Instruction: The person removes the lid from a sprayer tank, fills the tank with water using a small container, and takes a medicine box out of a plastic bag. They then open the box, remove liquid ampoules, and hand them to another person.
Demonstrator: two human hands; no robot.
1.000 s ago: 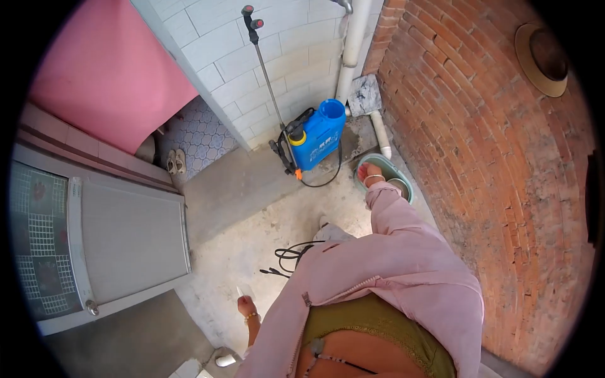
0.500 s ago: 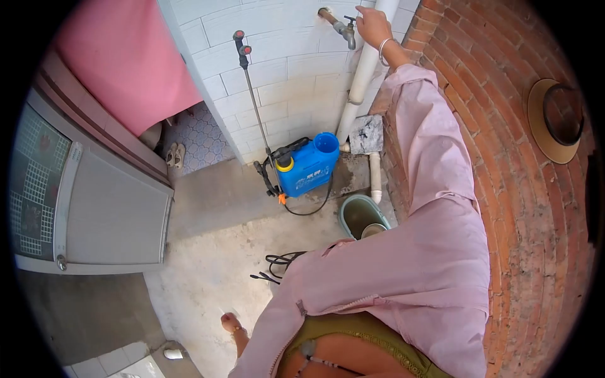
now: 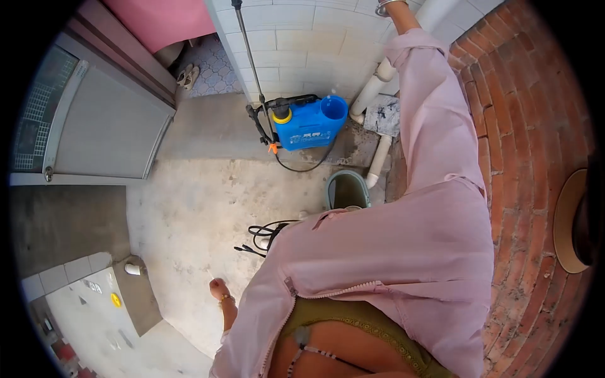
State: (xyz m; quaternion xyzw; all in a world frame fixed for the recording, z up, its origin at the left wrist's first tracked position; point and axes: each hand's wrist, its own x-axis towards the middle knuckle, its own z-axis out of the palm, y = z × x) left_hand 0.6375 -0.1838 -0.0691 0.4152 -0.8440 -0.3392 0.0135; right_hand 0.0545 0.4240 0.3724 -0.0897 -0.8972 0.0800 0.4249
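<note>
My right forearm (image 3: pixel 403 17), in a pink sleeve with a bracelet at the wrist, reaches up past the top edge, so the hand itself is cut off. Below it a blue backpack sprayer (image 3: pixel 309 131) stands upright against the tiled wall, its round filling mouth uncovered. Pale specks like water drops hang over that mouth. The sprayer's lance (image 3: pixel 249 53) leans upward beside its yellow-collared pump. Low on the left, my left hand (image 3: pixel 218 288) is closed above the concrete floor, away from the sprayer. A faint pale glint shows by its fingers, too small to make out.
A green tub (image 3: pixel 348 189) stands under a white drainpipe (image 3: pixel 378 160). Black cords (image 3: pixel 255 236) lie near my jacket. At left is a grey door (image 3: pixel 116 120), at right a brick wall (image 3: pixel 504 189) with a hat (image 3: pixel 570 220). A white pale-topped ledge (image 3: pixel 94 302) sits lower left.
The view has tipped downward, taking the tap and my right hand out of the top edge. Drop-like specks now show over the sprayer's mouth. My left hand is still closed.
</note>
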